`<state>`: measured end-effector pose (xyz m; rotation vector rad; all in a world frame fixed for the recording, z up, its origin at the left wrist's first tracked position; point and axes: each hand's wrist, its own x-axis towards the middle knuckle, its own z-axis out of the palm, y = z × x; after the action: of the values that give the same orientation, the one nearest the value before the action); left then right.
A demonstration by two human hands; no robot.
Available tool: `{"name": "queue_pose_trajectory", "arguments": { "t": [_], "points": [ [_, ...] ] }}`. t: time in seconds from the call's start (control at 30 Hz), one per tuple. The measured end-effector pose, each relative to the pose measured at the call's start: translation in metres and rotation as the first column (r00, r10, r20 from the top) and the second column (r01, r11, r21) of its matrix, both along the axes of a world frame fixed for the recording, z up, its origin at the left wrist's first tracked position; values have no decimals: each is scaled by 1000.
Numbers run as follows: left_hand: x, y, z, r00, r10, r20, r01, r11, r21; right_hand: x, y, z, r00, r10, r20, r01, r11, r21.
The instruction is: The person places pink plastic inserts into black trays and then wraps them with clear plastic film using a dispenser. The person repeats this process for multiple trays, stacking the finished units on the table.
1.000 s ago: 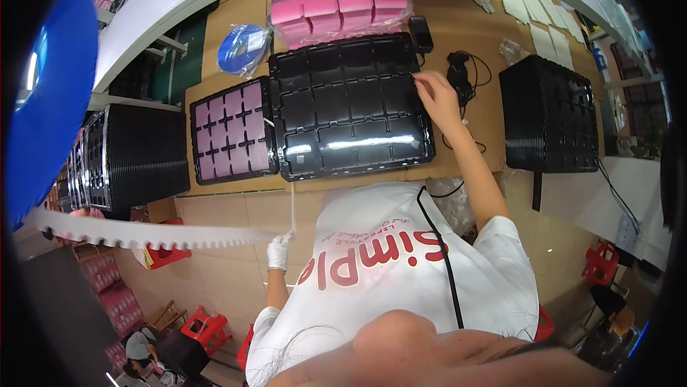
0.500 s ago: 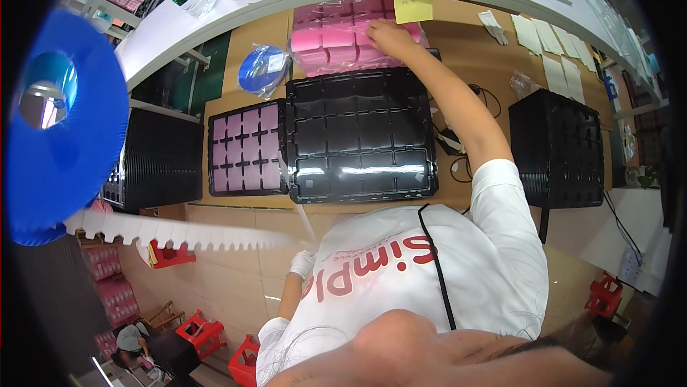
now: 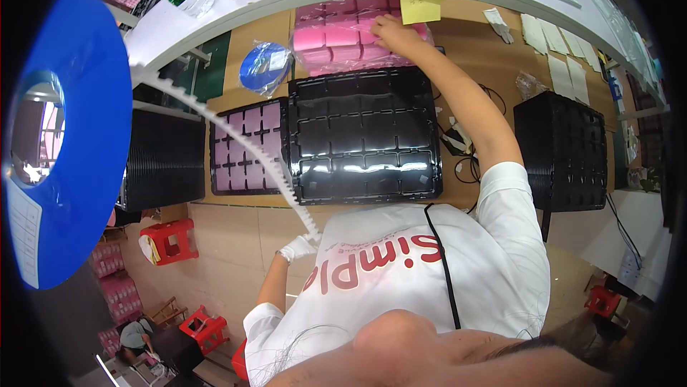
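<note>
Firstly, the blue reel takes the largest place in the view, toward 9 o'clock. After it comes the large black tray, around the middle of the worktop. Beyond its far edge, between 11 and 12 o'clock from the tray, lies the pink bundle in clear film, its long axis running from 9 to 3 o'clock. Next in size is the smaller black tray with pink pieces in its cells, just beside the large one, at 9 o'clock.

The white toothed strip makes an arc from near the reel down to the left hand, which is gloved and stands at 7 o'clock from the large tray. Its fingers appear together on the end of the strip.

The bare right hand is clearly the nearer one to the bundle: most of the bundle extends toward 9 o'clock from it, along that long axis. The fingers are bent and their tips touch the top, but I cannot tell if they pinch anything. Smallest, the yellow note is between 1 and 2 o'clock from this hand.
</note>
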<state>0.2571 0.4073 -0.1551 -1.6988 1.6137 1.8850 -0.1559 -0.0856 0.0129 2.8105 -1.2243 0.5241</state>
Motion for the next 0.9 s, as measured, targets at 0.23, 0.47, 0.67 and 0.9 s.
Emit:
{"name": "queue_pose_trajectory", "arguments": {
  "t": [0.23, 0.47, 0.67, 0.9],
  "points": [
    [-6, 32, -39, 984, 180, 8, -177, 954, 241, -7, 0, -8, 996, -41, 74, 35, 996, 83],
    [30, 123, -47, 978, 195, 66, -206, 919, 337, -7, -2, -4, 989, -62, 133, 43, 989, 143],
    [108, 118, -65, 971, 204, 126, -210, 977, 33, -10, -23, -16, 964, -30, 264, -27, 977, 210],
    [110, -92, 101, 339, 408, 848, 377, 766, -520, 3, -20, -12, 761, -317, 567, 276, 948, 160]
  ]
}}
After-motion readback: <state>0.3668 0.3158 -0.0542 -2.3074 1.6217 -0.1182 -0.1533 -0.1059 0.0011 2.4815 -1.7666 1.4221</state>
